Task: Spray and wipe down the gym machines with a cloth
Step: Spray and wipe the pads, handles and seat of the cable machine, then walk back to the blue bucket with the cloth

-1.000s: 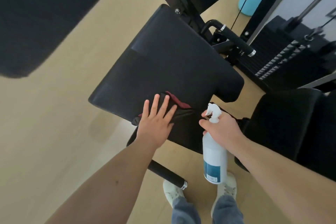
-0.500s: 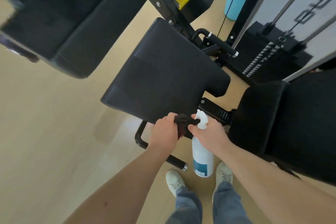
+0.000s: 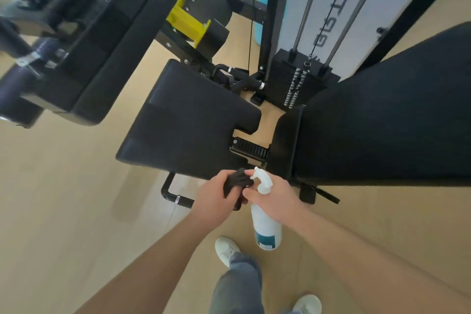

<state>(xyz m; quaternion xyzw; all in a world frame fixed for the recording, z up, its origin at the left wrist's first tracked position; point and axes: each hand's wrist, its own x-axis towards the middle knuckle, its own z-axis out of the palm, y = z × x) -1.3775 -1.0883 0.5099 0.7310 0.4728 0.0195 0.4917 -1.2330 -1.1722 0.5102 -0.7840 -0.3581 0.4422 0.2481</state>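
White bottle (image 3: 266,227) hangs upright, nozzle (image 3: 258,172) toward cloth (image 3: 235,182).

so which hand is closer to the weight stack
Right. The right hand, gripping the bottle, is almost straight in front of the weight stack; the left hand, holding the cloth, sits beside it, further off to the left.

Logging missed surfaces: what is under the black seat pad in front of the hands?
A black tube frame juts out below the near edge of the seat pad, and a toothed rail shows at its notch. The pad covers the rest.
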